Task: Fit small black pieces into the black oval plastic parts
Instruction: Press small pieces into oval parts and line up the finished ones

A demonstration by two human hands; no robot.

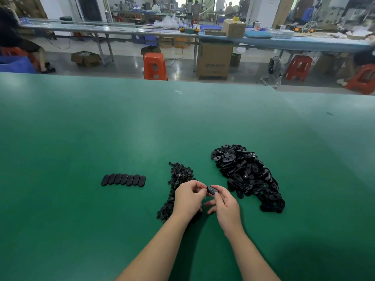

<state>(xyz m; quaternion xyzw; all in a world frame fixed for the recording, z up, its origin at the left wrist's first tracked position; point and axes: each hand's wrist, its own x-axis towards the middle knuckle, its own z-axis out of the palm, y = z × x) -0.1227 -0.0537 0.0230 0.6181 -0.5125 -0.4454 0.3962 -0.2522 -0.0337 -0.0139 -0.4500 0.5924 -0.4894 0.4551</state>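
One oval part (212, 190) sits up off the tabletop (81, 138), caught between both hands close to the near edge, about midway along it. The right hand (226, 205) pinches it from the right side, thumb and forefinger curled round its end, the other fingers loosely bent below. The left hand (187, 198) comes in from the left, fingers curled, fingertips meeting the part's left end; whether a small piece is pinched in there is too hidden to tell.

Under and behind the left hand runs a long heap of small pieces (178, 177), stretching from the wrist away toward the far edge. Off to the right of the hands, the big pile of oval parts (246, 174) sprawls, loose and jumbled, nearer the right edge. Out to the left, well apart from both heaps, a neat row of ovals (123, 179) lies overlapping, smooth side up, in a line parallel to the near edge.

Beyond the far edge: an orange stool (154, 65) on the floor, a cardboard box (214, 61) beside it, and a long blue bench (294, 42) loaded with clutter.
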